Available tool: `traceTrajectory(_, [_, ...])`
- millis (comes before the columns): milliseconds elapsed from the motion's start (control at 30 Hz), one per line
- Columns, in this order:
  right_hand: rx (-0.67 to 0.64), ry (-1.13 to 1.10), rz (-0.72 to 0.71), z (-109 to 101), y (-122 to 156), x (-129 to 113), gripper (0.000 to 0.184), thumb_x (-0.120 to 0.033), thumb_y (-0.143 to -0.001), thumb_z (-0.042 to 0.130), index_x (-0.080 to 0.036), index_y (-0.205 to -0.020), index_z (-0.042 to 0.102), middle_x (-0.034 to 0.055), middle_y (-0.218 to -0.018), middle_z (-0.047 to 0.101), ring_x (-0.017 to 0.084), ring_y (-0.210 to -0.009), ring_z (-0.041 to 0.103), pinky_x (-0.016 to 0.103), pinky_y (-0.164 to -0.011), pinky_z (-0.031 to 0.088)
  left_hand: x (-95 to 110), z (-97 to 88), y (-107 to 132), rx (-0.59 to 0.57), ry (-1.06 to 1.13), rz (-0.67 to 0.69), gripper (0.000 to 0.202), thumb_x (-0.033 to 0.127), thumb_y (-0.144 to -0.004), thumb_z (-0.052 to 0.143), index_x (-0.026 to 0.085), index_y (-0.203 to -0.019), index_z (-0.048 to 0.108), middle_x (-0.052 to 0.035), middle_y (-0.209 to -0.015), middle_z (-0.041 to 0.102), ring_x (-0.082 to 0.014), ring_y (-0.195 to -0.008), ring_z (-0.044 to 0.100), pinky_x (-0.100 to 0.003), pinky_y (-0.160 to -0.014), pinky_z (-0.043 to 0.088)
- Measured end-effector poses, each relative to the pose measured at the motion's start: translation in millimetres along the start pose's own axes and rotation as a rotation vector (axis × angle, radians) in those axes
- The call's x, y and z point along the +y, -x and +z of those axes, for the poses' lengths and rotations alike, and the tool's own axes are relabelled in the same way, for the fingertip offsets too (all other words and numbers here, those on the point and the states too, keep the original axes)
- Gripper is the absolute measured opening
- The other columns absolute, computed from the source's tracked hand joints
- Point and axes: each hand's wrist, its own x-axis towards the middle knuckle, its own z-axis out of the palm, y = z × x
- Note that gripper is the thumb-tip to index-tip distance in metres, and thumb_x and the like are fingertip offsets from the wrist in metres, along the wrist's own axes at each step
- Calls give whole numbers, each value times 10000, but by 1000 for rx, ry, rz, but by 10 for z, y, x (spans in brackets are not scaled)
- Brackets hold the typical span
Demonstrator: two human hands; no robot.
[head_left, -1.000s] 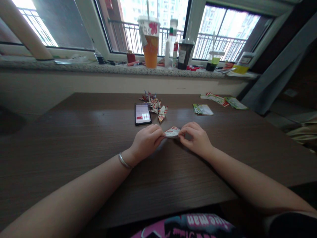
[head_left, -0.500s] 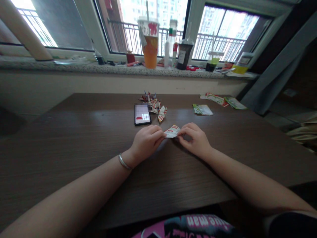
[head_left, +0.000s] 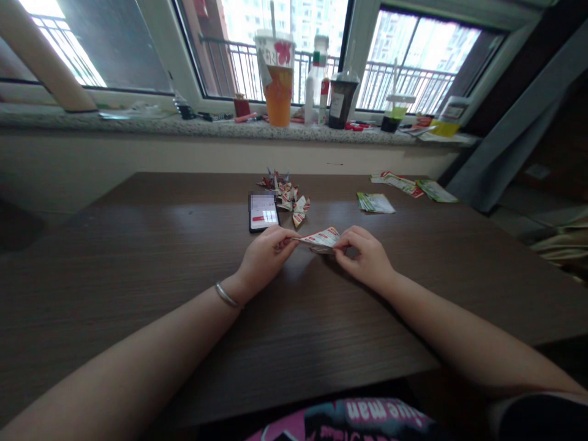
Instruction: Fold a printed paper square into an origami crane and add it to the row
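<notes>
A small folded paper (head_left: pixel 320 238), white with red print, is held just above the dark wooden table (head_left: pixel 138 275) between both hands. My left hand (head_left: pixel 263 258), a silver bangle on its wrist, pinches the paper's left end. My right hand (head_left: pixel 366 257) pinches its right end with thumb and fingers. A phone (head_left: pixel 263 215) with a lit screen lies just beyond my left hand. Beside the phone sits a small heap of folded paper figures (head_left: pixel 288 195).
Stacks of printed leaflets (head_left: pixel 375 203) and more leaflets (head_left: pixel 416 185) lie at the table's far right. The stone windowsill (head_left: pixel 138 125) carries an orange drink cup (head_left: pixel 278 79), a bottle (head_left: pixel 318 79), a dark cup (head_left: pixel 342 98), a green drink cup (head_left: pixel 395 110) and small clutter.
Both hands have lifted the paper slightly and shifted it away from me; it now looks longer and flatter between the fingertips. Everything else on the table is as it was.
</notes>
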Motion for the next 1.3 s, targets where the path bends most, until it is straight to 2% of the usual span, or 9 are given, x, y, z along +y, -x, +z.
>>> traceTrajectory(133, [-53, 45, -54, -8, -4, -3, 70, -145, -782, 603, -208, -752, 595, 35, -795, 621, 181, -796, 573, 313, -724, 476, 66, -17, -1, -64, 281, -80, 134, 233, -903, 535, 158, -958, 632, -1, -731, 633, -91, -580, 545, -199, -518, 446])
traceTrajectory(200, [-93, 56, -107, -12, -12, -2, 60, -155, -798, 608, -211, -785, 623, 42, -823, 641, 186, -824, 580, 324, -748, 478, 96, -30, -2, -69, 321, -81, 133, 237, -902, 529, 153, -950, 621, 1, -726, 623, -83, -568, 533, -189, -498, 433])
traceTrajectory(367, [-148, 43, -212, -20, -32, 1, 61, -205, -842, 611, -225, -865, 664, 46, -882, 664, 187, -863, 594, 350, -795, 486, 94, -50, -10, 17, 183, -70, 144, 275, -894, 550, 152, -890, 623, -10, -752, 619, -92, -596, 531, -207, -528, 452])
traceTrajectory(467, [-141, 56, -233, -23, -30, 7, 74, -220, -851, 606, -227, -890, 669, 47, -913, 665, 188, -883, 594, 355, -813, 486, 75, -54, -12, 52, 47, -8, 106, 246, -879, 565, 160, -865, 626, -19, -764, 621, -118, -652, 553, -240, -586, 472])
traceTrajectory(567, [-97, 101, -217, -31, -25, 9, 92, -225, -852, 605, -228, -913, 674, 48, -958, 671, 194, -905, 593, 361, -827, 473, 88, -65, -9, 19, -67, 93, 94, 210, -877, 551, 165, -859, 631, -34, -799, 625, -139, -722, 573, -266, -651, 478])
traceTrajectory(733, [27, 216, -153, -57, -39, -8, 118, -233, -837, 620, -240, -944, 671, 44, -1001, 684, 217, -928, 590, 396, -850, 432, 127, -79, 0, -43, -238, 284, 140, 247, -900, 537, 169, -866, 649, -49, -806, 631, -156, -745, 572, -300, -694, 465])
traceTrajectory(833, [30, 218, -146, -68, -51, -20, 153, -222, -827, 624, -229, -976, 661, 47, -1012, 687, 219, -947, 589, 400, -883, 426, 136, -82, 6, -34, -305, 349, 142, 249, -907, 532, 181, -906, 657, -45, -804, 636, -162, -747, 566, -309, -694, 450])
traceTrajectory(1100, [-78, 160, -134, -49, -46, 18, 127, -193, -853, 575, -195, -944, 664, 55, -871, 681, 207, -868, 582, 360, -817, 465, 152, -91, 18, -55, -313, 329, 266, 274, -929, 509, 205, -1169, 602, -48, -881, 646, -179, -793, 568, -320, -718, 444])
traceTrajectory(1300, [-128, 57, -184, -31, -48, 24, 141, -208, -872, 567, -193, -983, 654, 60, -887, 699, 202, -860, 596, 359, -819, 478, 119, -113, 16, -42, -257, 293, 290, 306, -950, 435, 185, -1092, 656, -77, -952, 613, -200, -879, 558, -356, -787, 455])
